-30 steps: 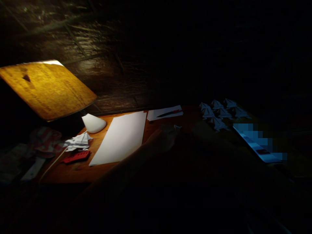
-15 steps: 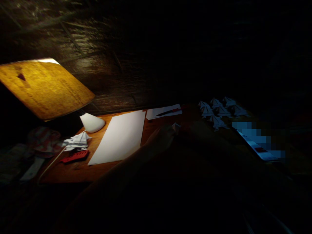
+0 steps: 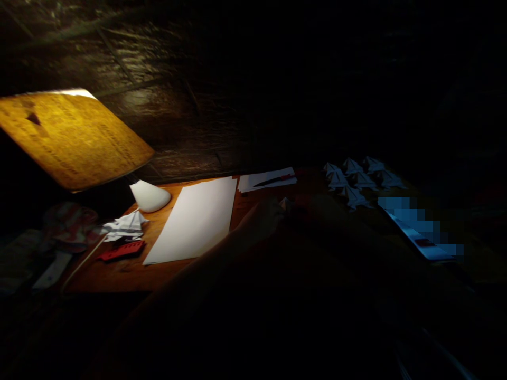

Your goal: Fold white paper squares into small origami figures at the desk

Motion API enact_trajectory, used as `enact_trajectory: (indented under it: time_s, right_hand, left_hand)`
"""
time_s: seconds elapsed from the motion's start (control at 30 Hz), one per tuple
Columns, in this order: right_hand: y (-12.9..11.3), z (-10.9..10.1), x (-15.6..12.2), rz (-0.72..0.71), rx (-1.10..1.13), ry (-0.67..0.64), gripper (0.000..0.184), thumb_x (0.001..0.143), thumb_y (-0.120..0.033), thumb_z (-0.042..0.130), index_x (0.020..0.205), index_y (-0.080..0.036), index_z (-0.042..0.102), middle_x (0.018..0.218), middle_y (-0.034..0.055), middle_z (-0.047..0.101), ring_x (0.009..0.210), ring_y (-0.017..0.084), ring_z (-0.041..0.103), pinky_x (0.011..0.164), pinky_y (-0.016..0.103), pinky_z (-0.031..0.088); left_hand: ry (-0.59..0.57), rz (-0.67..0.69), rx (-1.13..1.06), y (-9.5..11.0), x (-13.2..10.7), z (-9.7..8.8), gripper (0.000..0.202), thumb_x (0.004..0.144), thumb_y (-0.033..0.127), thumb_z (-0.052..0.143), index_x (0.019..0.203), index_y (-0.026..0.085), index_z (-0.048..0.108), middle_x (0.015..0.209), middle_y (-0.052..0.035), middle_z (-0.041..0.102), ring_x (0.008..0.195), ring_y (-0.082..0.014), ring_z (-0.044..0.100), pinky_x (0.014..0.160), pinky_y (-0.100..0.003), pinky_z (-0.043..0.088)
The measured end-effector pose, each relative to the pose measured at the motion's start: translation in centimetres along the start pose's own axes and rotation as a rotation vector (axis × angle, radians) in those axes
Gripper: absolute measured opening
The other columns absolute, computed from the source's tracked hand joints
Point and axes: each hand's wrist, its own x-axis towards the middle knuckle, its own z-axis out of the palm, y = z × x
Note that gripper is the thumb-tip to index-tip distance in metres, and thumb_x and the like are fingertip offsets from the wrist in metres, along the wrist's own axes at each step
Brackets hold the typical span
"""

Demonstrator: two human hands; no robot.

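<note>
In the dim middle of the table, my left hand (image 3: pixel 270 214) is closed on a small folded paper piece (image 3: pixel 285 204). Only the pointed upper part of that piece catches light. My right hand (image 3: pixel 319 207) is a faint dark shape just to the right of the paper; its fingers are lost in shadow, and I cannot tell whether it touches the piece. Several folded paper figures (image 3: pixel 355 197) with pointed tips stand grouped beyond it at the back right. My left forearm crosses the near right corner of a stack of white paper (image 3: pixel 194 224).
A knife (image 3: pixel 271 182) lies on other paper sheets (image 3: pixel 247 183) at the back. To the left are a lamp base (image 3: pixel 150 197), a cardboard shade (image 3: pixel 79 140), crumpled paper (image 3: pixel 125 226), a red plastic object (image 3: pixel 122 250) and a cable (image 3: pixel 85 262). A lit screen (image 3: pixel 420 237) lies right.
The view has shifted very slightly. My left hand still holds the folded paper piece in nearly the same place, and no object on the table has visibly moved.
</note>
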Motion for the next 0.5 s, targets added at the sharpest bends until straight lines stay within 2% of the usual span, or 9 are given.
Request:
enact_trajectory:
  time_s: [0.27, 0.5]
  right_hand:
    - [0.2, 0.1, 0.8, 0.052, 0.097, -0.045, 0.031, 0.093, -0.026, 0.052, 0.112, -0.025, 0.076, 0.109, 0.0063, 0.076, 0.090, 0.020, 0.069, 0.069, 0.027, 0.041]
    - [0.6, 0.0, 2.0, 0.089, 0.134, -0.125, 0.032, 0.088, -0.023, 0.054, 0.107, -0.024, 0.079, 0.107, 0.0048, 0.078, 0.083, 0.018, 0.071, 0.064, 0.026, 0.041]
  left_hand:
    - [0.019, -0.015, -0.080, -1.2, 1.1, 0.3, 0.016, 0.085, 0.012, 0.058, 0.080, 0.014, 0.072, 0.084, -0.0050, 0.063, 0.077, -0.0161, 0.060, 0.071, -0.030, 0.046]
    - [-0.054, -0.070, -0.163, -2.0, 2.2, 0.3, 0.013, 0.082, 0.014, 0.061, 0.071, 0.014, 0.067, 0.072, -0.0003, 0.061, 0.070, -0.0133, 0.057, 0.063, -0.026, 0.040]
